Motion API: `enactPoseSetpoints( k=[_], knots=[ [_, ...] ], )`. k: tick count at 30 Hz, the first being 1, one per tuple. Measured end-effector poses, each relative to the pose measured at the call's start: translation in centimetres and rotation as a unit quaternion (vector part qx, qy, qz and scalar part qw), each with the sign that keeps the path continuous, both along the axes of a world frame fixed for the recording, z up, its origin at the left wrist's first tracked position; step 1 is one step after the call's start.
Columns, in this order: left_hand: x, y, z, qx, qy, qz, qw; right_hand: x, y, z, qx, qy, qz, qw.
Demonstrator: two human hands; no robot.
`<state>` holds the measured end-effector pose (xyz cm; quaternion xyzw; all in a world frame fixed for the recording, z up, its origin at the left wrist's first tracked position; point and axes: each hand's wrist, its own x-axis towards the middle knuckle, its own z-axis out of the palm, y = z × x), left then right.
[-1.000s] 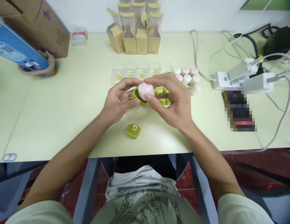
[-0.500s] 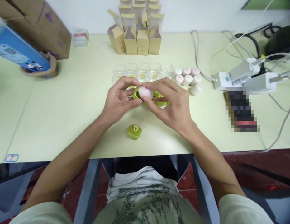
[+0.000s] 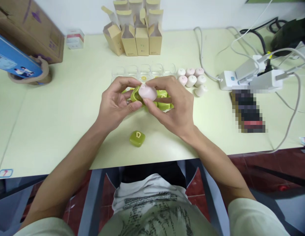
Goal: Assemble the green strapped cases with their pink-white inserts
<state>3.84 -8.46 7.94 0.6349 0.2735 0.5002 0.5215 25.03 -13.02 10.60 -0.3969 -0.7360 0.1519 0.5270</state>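
Observation:
My left hand (image 3: pixel 113 103) is closed around a small glossy green case (image 3: pixel 135 95) that has a hollow opening. In my right hand (image 3: pixel 179 103), thumb and fingers pinch a pale pink rounded piece (image 3: pixel 147 93) with a small nub on top. That piece sits at the mouth of the case; how far it is inside I cannot tell. Several other green cases (image 3: pixel 164 106) lie behind my right fingers, partly hidden. A separate green rounded piece (image 3: pixel 137 139) with a cream loop mark rests on the table nearer to me.
Clear plastic trays (image 3: pixel 144 69) with yellow marks stand beyond my hands. To their right are several white and pink rounded pieces (image 3: pixel 191 81). Open cardboard boxes (image 3: pixel 130 44) stand at the back. A power strip (image 3: pixel 229 80) with cables and a blurred dark object (image 3: pixel 249 109) lie right.
The view has shifted, so the table things appear farther left. My hands remain together, and the pink piece appears slightly more tilted against the green case.

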Motion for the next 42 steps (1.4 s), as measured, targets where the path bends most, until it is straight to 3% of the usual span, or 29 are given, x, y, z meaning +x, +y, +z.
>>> enactPoseSetpoints(
  k=[6, 9, 13, 17, 24, 30, 34, 42],
  knots=[
    [0.0, 0.4, -0.7, 0.047, -0.001, 0.001, 0.999, 0.1, 0.3, -0.7, -0.008, -0.037, -0.005, 0.999],
    [0.0, 0.2, -0.6, 0.031, 0.022, 0.023, 0.999, 0.1, 0.5, -0.9, -0.013, -0.057, -0.013, 0.998],
    [0.2, -0.1, -0.6, 0.039, 0.008, 0.022, 0.999, 0.1, 0.7, -0.5, 0.0, -0.074, -0.018, 0.997],
    [0.4, 0.2, -1.1, 0.038, -0.032, 0.007, 0.999, 0.3, 0.8, -0.2, -0.036, -0.101, -0.012, 0.994],
    [0.3, 0.9, -1.4, 0.021, -0.033, 0.014, 0.999, 0.1, 0.9, -0.6, -0.058, -0.111, 0.005, 0.992],
    [0.5, 0.9, -1.4, 0.055, -0.009, 0.037, 0.998, -0.4, 1.1, 0.3, -0.095, -0.145, -0.019, 0.985],
    [0.2, 1.8, -1.5, 0.072, -0.012, 0.0, 0.997, -0.6, 1.1, 0.8, -0.107, -0.169, -0.035, 0.979],
    [-0.3, 2.6, -1.3, -0.043, -0.046, -0.081, 0.995, -0.2, 0.6, -0.1, -0.032, -0.141, -0.012, 0.989]
  ],
)
